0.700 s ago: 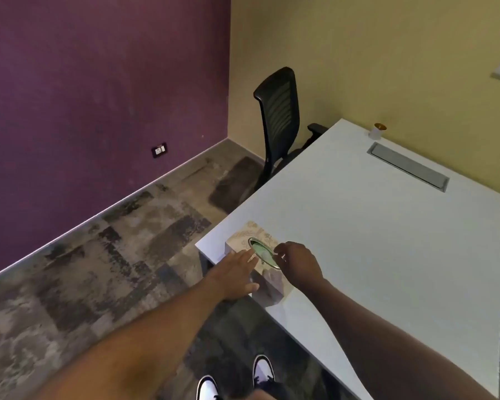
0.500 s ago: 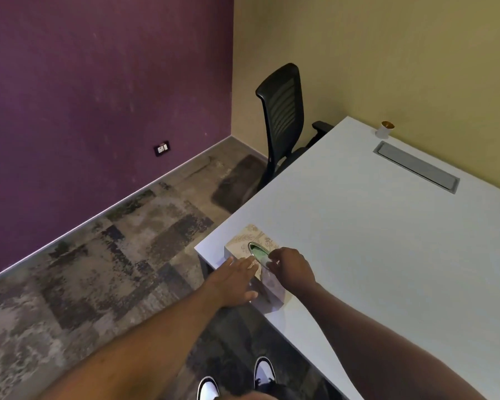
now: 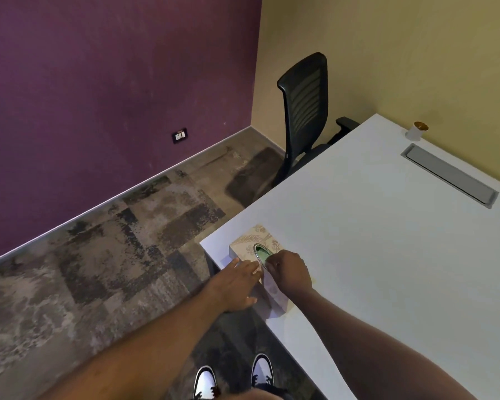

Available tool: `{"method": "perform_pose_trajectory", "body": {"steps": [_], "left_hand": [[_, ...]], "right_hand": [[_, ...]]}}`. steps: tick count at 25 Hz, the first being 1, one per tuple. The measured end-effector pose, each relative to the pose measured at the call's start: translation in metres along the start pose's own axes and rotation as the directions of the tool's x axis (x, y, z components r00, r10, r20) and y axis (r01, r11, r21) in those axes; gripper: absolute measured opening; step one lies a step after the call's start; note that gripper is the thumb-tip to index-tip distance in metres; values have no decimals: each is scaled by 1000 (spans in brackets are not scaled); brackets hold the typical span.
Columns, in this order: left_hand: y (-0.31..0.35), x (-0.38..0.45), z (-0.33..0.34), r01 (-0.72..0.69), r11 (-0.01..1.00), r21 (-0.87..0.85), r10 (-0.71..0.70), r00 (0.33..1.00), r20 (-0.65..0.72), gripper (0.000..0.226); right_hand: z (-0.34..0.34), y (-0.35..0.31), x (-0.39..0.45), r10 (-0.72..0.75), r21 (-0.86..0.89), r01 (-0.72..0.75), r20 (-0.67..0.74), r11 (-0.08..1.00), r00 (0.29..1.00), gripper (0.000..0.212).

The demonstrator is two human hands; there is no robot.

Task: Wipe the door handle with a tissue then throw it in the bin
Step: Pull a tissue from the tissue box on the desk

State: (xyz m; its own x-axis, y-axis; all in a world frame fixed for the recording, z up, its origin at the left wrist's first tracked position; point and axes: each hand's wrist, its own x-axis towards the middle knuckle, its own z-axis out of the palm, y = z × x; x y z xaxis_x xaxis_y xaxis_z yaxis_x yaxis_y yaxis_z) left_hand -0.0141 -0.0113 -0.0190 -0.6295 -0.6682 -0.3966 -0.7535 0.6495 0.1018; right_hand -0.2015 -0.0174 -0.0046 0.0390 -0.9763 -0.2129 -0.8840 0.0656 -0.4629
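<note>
Left hand (image 3: 237,284) flat on tissue box (image 3: 253,243) — right hand (image 3: 289,271) grip pinched at its opening.

Beige leaf-print tissue box (image 3: 253,240) — green opening

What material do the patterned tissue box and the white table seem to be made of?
The patterned tissue box looks like printed matte cardboard: sharp folded edges, a leaf print, a cut oval opening. The white table seems a smooth laminate board with a soft sheen; its core is not visible.
</note>
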Motion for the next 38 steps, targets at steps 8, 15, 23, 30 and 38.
{"method": "perform_pose_trajectory", "body": {"steps": [8,15,23,30,38], "left_hand": [[-2,4,6,19,998,-54,-23,997,-75,67],[6,17,-31,-31,382,-924,-401,895,-196,58],[7,28,-54,-55,-48,-997,-476,879,-25,16],[17,18,-72,-100,-251,-963,-514,856,45,15],[15,4,-67,-206,-299,-932,-649,760,40,27]], "right_hand": [[-15,4,-8,85,367,-29,-138,930,987,13],[-44,0,-15,148,712,5,-152,702,977,12],[-69,-1,-15,175,900,-68,-9,430,985,10],[-66,5,-22,92,871,-245,228,426,969,39],[-78,3,-29,-12,827,-147,182,542,983,29]]}}
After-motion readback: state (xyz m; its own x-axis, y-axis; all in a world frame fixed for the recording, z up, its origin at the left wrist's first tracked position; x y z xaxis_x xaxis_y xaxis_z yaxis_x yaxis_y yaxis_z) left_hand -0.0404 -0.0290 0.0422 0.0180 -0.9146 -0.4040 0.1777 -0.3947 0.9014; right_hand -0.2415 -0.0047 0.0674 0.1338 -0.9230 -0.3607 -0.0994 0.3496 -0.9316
